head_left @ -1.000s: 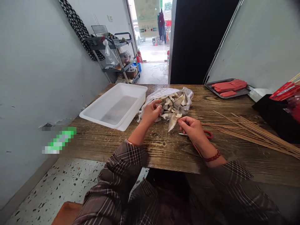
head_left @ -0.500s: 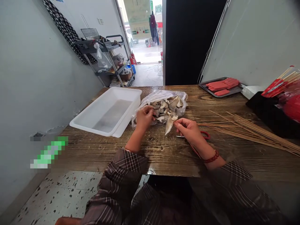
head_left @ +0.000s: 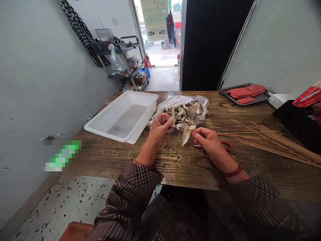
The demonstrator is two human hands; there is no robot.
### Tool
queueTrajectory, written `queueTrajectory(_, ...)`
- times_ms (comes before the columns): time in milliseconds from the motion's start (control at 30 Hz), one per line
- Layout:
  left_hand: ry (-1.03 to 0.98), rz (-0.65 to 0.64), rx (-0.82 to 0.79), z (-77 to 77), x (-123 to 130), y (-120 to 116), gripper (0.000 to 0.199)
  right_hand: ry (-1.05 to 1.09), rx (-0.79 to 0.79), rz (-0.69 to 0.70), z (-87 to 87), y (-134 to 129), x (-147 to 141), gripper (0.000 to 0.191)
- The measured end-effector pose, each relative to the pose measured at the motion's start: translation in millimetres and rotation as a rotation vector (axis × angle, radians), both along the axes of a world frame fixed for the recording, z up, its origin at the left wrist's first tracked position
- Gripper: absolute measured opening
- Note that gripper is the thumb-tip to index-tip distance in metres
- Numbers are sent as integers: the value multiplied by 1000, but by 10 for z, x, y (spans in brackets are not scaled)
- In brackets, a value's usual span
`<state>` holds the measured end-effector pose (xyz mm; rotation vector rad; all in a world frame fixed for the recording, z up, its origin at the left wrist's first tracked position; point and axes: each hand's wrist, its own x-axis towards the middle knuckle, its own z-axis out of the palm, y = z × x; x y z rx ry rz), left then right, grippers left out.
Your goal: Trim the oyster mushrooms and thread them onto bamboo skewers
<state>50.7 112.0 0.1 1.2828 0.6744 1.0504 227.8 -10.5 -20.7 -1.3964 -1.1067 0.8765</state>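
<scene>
Compared with half a second ago, a pale mushroom piece [head_left: 172, 117] has been lifted out of the clear plastic bag [head_left: 181, 112] by the left hand [head_left: 159, 126], whose fingers are now pinched on it just above the bag's near edge; before, that hand was lower, against the heap. The right hand [head_left: 208, 140] is held where it was, its thumb and forefinger pressed together on the top of a second mushroom [head_left: 186, 133], a smooth, fan-shaped cap that hangs down with its narrow tip toward the desk [head_left: 175, 160]. Red-handled scissors [head_left: 225, 146] are partly covered beneath that hand. The bag is crinkled and glossy, filled with grey-white, ruffled mushrooms. Beside it on the left a rectangular white plastic tub [head_left: 125, 115] is set; thin bamboo skewers [head_left: 273, 142] are spread on the right over the rough, dark-grained wood. A metal tray [head_left: 244, 95] of smooth red strips is placed at the far edge.
</scene>
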Motion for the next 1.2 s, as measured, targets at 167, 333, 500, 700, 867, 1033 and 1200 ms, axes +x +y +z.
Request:
queueTrajectory(167, 16, -54, -15, -36, 22, -15, 45, -13, 8, 27, -27, -8, 11, 38)
queueTrajectory(333, 97, 10, 155, -68, 39, -10, 23, 7, -9, 44, -6, -16, 1, 37)
queueTrajectory(500, 308, 115, 333, -46, 43, -39, 10, -2, -18, 70, 37, -26, -37, 37)
queueTrajectory(700, 289, 100, 355, -36, 62, -88, 8, -41, -16, 117, 49, -36, -64, 31)
queueTrajectory(867, 223, 23, 259, -47, 80, -123, 15, -79, -15, 170, 45, -41, -65, 28)
queueTrajectory(1033, 65, -140, 12, -17, 107, -187, 27, -80, -22, 113, 54, -27, -57, 29)
queueTrajectory(1200, -25, -187, -36, -23, 120, -183, 42, -86, -31, 72, 60, -12, -58, 31)
